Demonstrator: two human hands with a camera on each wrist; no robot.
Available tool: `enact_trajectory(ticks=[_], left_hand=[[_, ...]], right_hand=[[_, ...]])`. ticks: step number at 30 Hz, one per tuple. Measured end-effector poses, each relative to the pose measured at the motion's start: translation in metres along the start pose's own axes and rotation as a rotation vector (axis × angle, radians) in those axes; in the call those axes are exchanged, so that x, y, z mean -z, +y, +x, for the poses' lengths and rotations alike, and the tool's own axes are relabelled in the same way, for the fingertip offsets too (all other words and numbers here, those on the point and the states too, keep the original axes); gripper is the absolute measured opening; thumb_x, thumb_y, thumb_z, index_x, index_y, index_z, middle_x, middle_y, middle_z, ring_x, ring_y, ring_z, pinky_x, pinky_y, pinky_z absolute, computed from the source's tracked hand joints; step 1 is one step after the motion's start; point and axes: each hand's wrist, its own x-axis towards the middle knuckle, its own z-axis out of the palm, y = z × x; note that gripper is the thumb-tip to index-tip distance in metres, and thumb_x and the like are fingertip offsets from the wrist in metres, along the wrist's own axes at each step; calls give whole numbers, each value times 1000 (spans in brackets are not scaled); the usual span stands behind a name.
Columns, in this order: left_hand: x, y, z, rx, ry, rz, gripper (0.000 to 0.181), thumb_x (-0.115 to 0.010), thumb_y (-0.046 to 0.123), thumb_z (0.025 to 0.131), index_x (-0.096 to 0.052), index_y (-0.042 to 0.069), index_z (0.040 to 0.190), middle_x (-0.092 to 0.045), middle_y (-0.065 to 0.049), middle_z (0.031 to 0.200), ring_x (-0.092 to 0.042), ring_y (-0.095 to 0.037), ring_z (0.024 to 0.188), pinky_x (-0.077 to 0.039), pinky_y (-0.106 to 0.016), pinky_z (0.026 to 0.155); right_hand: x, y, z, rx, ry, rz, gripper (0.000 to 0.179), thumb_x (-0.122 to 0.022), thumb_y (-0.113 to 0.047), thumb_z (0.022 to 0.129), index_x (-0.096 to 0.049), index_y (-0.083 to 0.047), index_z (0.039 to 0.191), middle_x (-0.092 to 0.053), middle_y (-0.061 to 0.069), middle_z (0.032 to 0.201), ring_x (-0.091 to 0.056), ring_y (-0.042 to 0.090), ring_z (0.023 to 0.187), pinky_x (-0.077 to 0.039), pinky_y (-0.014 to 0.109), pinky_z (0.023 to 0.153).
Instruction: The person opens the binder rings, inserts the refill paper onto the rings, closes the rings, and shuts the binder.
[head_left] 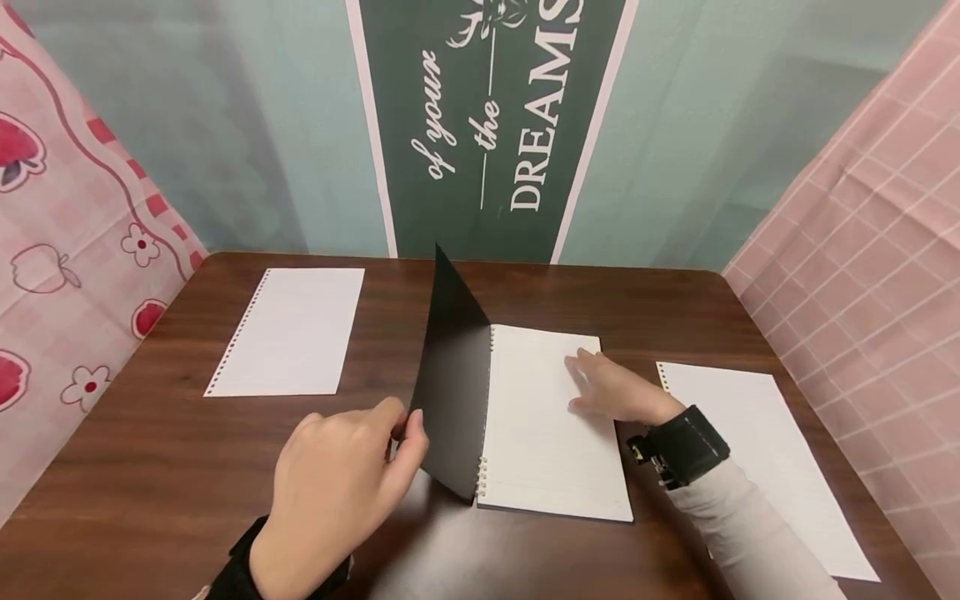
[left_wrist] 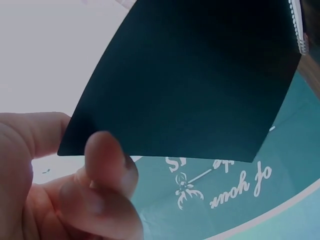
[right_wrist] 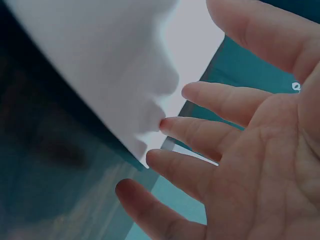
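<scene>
Left hand [head_left: 336, 468] pinches the raised, plain black cover [head_left: 453, 383] of a notebook [head_left: 555, 492] with faintly lined white pages [head_left: 540, 417] and pale binding rings [head_left: 482, 479], lying on the brown tabletop [head_left: 142, 475] between two loose punched sheets [head_left: 296, 333], while the right hand [head_left: 618, 392], fingers spread and holding nothing, is over the page.

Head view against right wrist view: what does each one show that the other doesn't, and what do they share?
Only the head view shows the left hand, which pinches the notebook's black cover, the ring binding, and the loose hole-punched sheet at the table's left.

Only the right wrist view shows the palm side of the right hand.

Both show that hand's spread fingers and the notebook's white page.
</scene>
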Motion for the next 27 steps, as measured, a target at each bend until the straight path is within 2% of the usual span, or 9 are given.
enact_trajectory(ticks=[5,10,14,18,22,27], left_hand=[[5,-6,-6,31,-38,25,30,-56,22,85,-47,19,56,-23,13,43,-12,-1,44,-12,-18,44],[8,-12,-9,102,-102,18,28,-65,20,83,-50,19,59,-24,14,43,-15,-3,43,-15,-19,42],[11,-17,-12,184,-209,-38,30,-72,19,84,-51,23,62,-28,17,47,-22,-1,44,-21,-19,43],[14,-25,-14,256,-321,-103,30,-73,20,87,-54,25,64,-31,17,49,-27,-1,45,-25,-20,45],[15,-35,-13,311,-432,-192,29,-72,23,90,-57,27,65,-35,17,50,-31,1,46,-28,-20,46],[16,-52,-12,378,-583,-349,35,-66,31,96,-54,27,63,-44,19,48,-36,0,45,-31,-21,48]], right_hand=[[-13,1,-3,14,-15,39,72,-71,-16,90,-36,9,148,-20,36,157,-15,56,146,-22,62,116],[-13,0,-5,23,6,33,75,-72,-18,89,-35,8,148,-19,35,158,-15,54,147,-21,62,117],[-10,-1,-6,25,7,23,77,-74,-19,89,-34,8,149,-18,34,159,-14,53,147,-22,62,117],[-10,-1,-7,30,10,16,78,-75,-17,88,-33,8,150,-18,33,160,-15,52,148,-23,61,116],[-8,0,-7,32,10,7,79,-75,-16,88,-33,8,150,-18,33,160,-16,51,148,-24,60,116],[-6,2,-8,34,13,7,79,-74,-17,88,-33,7,150,-17,33,160,-15,51,148,-24,61,116]])
